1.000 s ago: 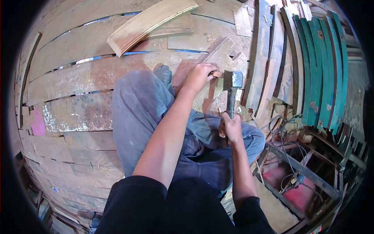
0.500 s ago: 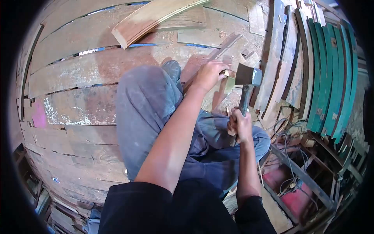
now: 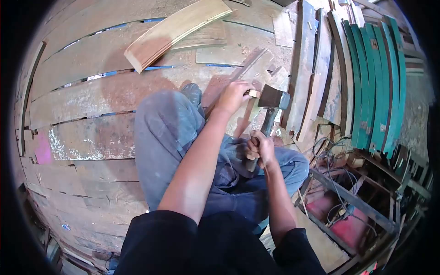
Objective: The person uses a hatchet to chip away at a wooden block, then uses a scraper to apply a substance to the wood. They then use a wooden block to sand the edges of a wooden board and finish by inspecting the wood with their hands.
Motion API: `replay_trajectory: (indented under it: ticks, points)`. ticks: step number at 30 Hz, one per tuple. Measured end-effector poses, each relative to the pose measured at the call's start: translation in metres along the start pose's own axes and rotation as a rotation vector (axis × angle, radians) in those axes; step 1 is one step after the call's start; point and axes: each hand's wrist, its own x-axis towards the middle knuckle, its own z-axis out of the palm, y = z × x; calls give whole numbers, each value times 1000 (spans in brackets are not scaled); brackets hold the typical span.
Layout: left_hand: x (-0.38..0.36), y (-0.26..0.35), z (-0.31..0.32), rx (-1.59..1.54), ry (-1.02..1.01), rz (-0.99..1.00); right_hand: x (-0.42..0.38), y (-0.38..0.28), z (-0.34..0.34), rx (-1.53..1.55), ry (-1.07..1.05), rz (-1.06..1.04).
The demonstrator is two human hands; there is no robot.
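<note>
My right hand [image 3: 258,149] grips the handle of a hatchet [image 3: 272,101] whose metal head sits just right of my left hand. With its fingers closed, my left hand [image 3: 233,95] holds a small wooden piece [image 3: 253,93] against a reddish plank [image 3: 238,78] on the floor. The hatchet head touches or nearly touches that small piece. My knees in grey-blue trousers [image 3: 169,133] fill the middle of the view.
Weathered planks [image 3: 91,96] with gaps form the floor. A loose pale board [image 3: 174,32] lies at the top. Curved green slats [image 3: 376,82] and brown slats [image 3: 316,68] stack at the right. Cables [image 3: 334,156] and a metal frame over red parts [image 3: 353,206] lie lower right.
The hatchet head came down from a raised position onto the small wooden piece. My right hand dropped lower and leftward; my left hand stayed on the piece.
</note>
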Motion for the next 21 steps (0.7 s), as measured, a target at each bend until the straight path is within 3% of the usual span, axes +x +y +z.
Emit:
replay_trajectory:
  ticks: [7,8,12,16,21]
  points:
    - [1,-3,4,39,-21,8,31,18,-40,951,-820,192]
    - [0,-2,3,31,-29,5,39,20,-41,1026,-941,144]
    - [-3,-2,3,108,-39,22,28,1,-42,967,-801,82]
    - [-1,-6,6,152,-55,10,-4,-23,-48,689,-574,-56]
    - [1,-10,8,94,-49,9,-18,-25,-59,433,-416,12]
